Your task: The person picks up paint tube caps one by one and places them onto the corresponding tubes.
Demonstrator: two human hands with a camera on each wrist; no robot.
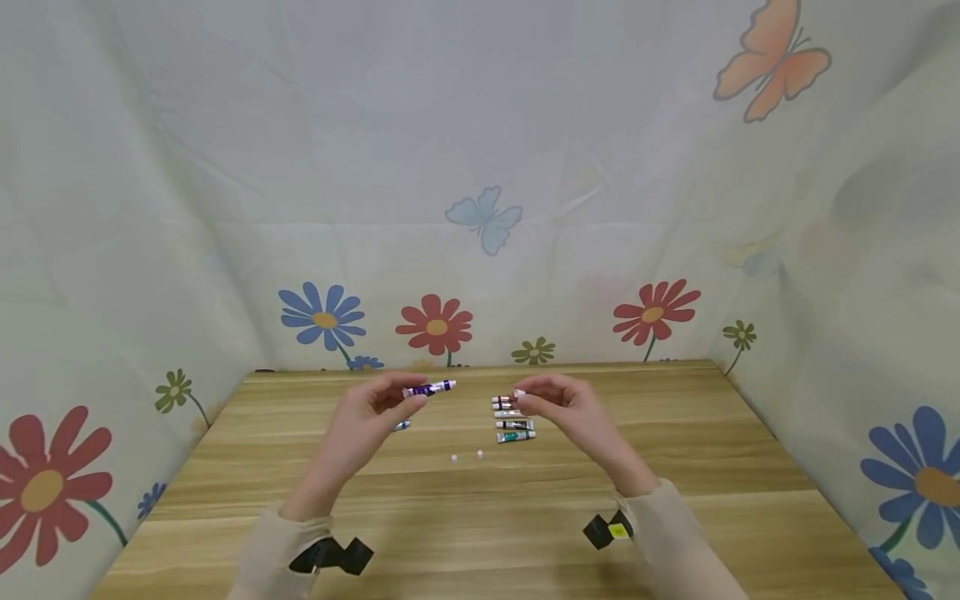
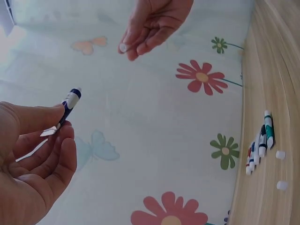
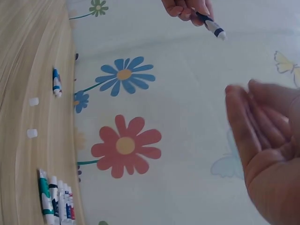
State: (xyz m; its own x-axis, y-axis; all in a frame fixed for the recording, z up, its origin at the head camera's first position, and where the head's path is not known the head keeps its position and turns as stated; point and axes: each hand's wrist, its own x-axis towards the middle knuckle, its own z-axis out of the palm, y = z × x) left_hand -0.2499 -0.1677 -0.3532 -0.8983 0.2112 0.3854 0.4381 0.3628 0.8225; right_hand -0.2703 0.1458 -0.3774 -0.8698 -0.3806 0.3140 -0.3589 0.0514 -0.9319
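Note:
My left hand [image 1: 363, 421] pinches a purple-and-white paint tube [image 1: 431, 389] between thumb and fingers, above the table. The tube's narrow white nozzle end points toward the right hand. A small white cap [image 2: 123, 48] sits between the thumb and fingertips of my right hand [image 1: 573, 410], apart from the tube. In the right wrist view the fingers hide that cap. Below the hands, two more white caps [image 1: 480, 454] lie on the wood.
Several paint tubes lie in a row near the right hand, the nearest a green one [image 1: 516, 437]. A blue tube [image 1: 402, 425] lies partly behind the left hand. The wooden table [image 1: 465, 517] ends at a flowered cloth backdrop [image 1: 375, 167].

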